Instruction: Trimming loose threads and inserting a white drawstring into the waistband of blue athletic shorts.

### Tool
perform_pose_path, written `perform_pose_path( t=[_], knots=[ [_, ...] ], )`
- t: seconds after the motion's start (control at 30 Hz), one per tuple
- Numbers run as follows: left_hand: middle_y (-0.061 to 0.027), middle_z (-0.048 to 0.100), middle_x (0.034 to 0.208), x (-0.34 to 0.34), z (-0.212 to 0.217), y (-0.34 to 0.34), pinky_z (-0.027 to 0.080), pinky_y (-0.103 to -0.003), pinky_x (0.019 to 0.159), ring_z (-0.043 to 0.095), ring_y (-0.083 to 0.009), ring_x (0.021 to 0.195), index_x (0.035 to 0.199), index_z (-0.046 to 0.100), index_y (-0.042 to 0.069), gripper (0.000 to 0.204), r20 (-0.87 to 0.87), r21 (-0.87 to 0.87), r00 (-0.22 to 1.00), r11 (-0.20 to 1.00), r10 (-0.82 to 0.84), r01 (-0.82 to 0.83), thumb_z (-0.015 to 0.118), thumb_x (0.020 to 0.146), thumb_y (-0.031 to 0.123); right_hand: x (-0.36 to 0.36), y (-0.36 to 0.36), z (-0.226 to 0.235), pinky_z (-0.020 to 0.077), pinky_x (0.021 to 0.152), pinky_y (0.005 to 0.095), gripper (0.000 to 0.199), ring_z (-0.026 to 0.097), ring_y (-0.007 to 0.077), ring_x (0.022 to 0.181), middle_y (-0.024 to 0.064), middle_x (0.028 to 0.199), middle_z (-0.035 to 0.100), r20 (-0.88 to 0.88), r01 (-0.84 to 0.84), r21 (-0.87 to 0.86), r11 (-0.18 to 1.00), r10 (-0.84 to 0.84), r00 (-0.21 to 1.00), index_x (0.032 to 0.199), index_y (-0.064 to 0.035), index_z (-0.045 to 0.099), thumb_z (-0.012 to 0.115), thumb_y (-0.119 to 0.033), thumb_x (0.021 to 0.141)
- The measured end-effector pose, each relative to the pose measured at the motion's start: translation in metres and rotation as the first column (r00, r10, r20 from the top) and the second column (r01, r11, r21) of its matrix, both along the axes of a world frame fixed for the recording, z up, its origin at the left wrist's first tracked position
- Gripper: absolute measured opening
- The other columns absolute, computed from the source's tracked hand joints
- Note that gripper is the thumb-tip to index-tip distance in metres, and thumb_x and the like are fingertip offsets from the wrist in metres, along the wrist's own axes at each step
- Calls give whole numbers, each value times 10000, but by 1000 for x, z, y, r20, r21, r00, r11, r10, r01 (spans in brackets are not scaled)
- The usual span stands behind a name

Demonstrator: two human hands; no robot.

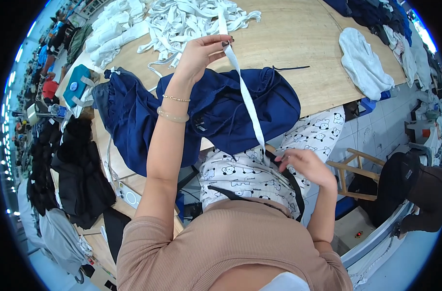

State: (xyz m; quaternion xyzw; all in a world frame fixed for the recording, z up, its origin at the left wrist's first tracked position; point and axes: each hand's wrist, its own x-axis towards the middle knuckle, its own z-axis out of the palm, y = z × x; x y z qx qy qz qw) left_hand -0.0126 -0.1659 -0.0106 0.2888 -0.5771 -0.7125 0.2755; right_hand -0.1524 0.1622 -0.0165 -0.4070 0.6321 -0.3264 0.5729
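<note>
left hand point(200, 54) – far, fingertips pinched white strap point(245, 99) | right hand point(306, 165) – near, fingers curled on strap's lower end | navy garment point(206, 114) beneath

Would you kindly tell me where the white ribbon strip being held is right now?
In the head view, the white strip runs centre frame from the raised left hand down across the navy garment to the right hand at the lap.

One head-worn fisheye view looks steeply down from above the person's chest, facing forward over the lap onto the wooden tabletop point(298, 43), close in, with straight edges bowing at the rim
</note>
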Motion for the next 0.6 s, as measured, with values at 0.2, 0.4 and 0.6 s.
perform_pose_path(
  t=[0.2,0.4,0.6],
  knots=[
    [-91,632,1060,-4,11,-4,504,-275,856,613,-142,925,1101,621,-9,242,20,-152,1000,988,1,2,577,868,40,-25,-35,20,279,531,187,293,349,43,568,-35,618,411,-18,295,-297,908,-314,949,994,-29,584,386,-243,975],
    [-103,664,963,-4,6,6,510,-270,832,632,-150,899,1056,630,-35,210,-90,-201,994,976,63,-80,577,862,25,-31,-96,39,262,511,192,259,368,34,590,-31,654,428,23,353,-400,846,-376,926,990,-33,597,421,-222,965],
    [-59,659,940,7,9,52,485,-221,747,603,-89,816,1081,631,-8,237,-36,-121,999,992,31,-35,579,854,39,-29,-129,32,241,483,192,348,345,29,520,-53,568,417,7,258,-378,889,-276,961,905,-26,624,434,-312,965]
  ],
)
